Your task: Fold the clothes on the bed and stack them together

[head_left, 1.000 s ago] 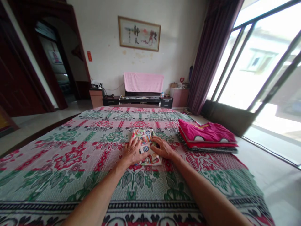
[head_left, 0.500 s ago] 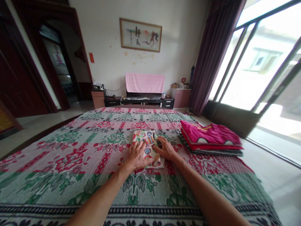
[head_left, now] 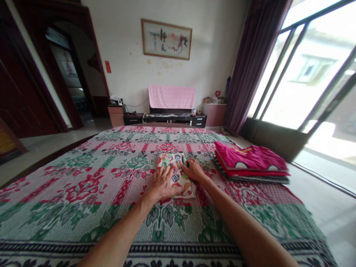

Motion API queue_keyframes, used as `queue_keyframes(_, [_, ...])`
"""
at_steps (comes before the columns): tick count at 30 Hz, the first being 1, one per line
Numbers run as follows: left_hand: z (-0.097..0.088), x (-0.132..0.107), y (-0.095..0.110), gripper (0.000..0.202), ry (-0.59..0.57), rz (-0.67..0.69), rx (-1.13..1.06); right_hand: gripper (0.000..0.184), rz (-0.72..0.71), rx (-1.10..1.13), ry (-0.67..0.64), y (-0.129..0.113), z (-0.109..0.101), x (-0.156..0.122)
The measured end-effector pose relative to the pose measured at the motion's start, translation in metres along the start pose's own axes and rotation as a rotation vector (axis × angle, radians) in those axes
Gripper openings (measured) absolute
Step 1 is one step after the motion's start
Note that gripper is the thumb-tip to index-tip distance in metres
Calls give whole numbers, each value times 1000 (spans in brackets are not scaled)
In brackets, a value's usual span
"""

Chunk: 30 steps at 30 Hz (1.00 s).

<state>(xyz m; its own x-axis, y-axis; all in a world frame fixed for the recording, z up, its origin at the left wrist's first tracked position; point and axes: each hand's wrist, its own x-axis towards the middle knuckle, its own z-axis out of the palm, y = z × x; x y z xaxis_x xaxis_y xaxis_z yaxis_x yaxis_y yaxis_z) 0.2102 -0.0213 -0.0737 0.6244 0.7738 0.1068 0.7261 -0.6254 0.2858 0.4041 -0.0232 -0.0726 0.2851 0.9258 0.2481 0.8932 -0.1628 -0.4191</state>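
A small folded cloth with a colourful cartoon print (head_left: 175, 163) lies in the middle of a bed covered by a red, green and white floral spread (head_left: 83, 185). My left hand (head_left: 164, 182) rests flat on its near left part, fingers stretched out. My right hand (head_left: 194, 170) lies on the cloth's right edge, fingers flat and pointing left. Neither hand grips anything.
A stack of folded clothes, magenta on top (head_left: 250, 161), sits on the bed's right side near its edge. Beyond the bed stand a low black TV unit (head_left: 167, 119) draped in pink cloth, a doorway at left and large windows with a purple curtain at right.
Both hands have slid a little farther up along the folded cloth, and the view has shifted slightly. The cloth stays in place.
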Motion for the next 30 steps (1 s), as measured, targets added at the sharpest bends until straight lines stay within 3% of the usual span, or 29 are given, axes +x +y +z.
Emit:
queue_keyframes(7, [-4,0,1,103,-24,-5,-18,39,148,18,53,-10,4,11])
queue_keyframes(11, [-1,-1,1,100,-5,-7,-30,27,115,31,79,-9,9,12])
queue_keyframes(14, [3,1,-3,97,70,28,-65,26,80,83,113,-7,9,12])
queue_keyframes(17, [0,6,-7,86,212,78,-205,26,32,283,123,-10,2,12])
queue_keyframes(20, [-11,12,-9,66,350,1,-453,27,-31,500,114,-23,-8,7])
queue_keyframes(25, [-28,16,-13,51,348,-85,-839,28,-177,697,20,-55,-11,-4])
queue_keyframes(30, [-32,16,-15,45,433,-257,-870,29,-385,770,-113,-67,-11,-9])
